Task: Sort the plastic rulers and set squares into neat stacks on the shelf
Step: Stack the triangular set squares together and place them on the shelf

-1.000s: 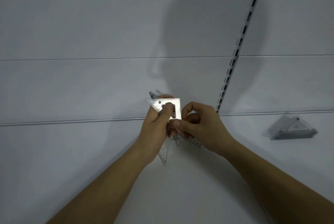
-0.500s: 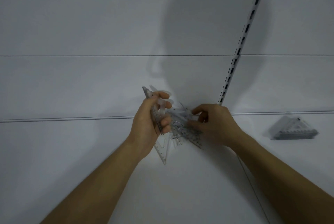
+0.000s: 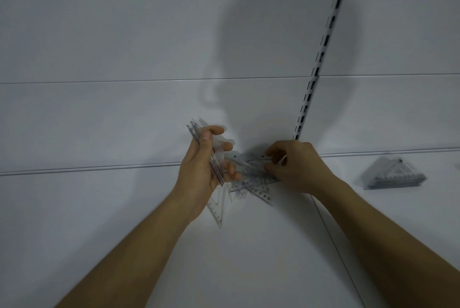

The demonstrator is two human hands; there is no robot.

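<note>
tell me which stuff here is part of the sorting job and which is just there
Part of the job:
- bundle of clear set squares, gripped on edge in the left hand
- loose pile of clear rulers and set squares on the shelf, which the right hand is picking at
- finished stack of set squares, far right

Just there:
- slotted upright rail
- white back panels

Clear set squares (image 3: pixel 251 178) jumbled on white shelf (image 3: pixel 124 220), some held edge-up (image 3: pixel 216 158), neat stack (image 3: pixel 393 174) (blurred) far right
</note>
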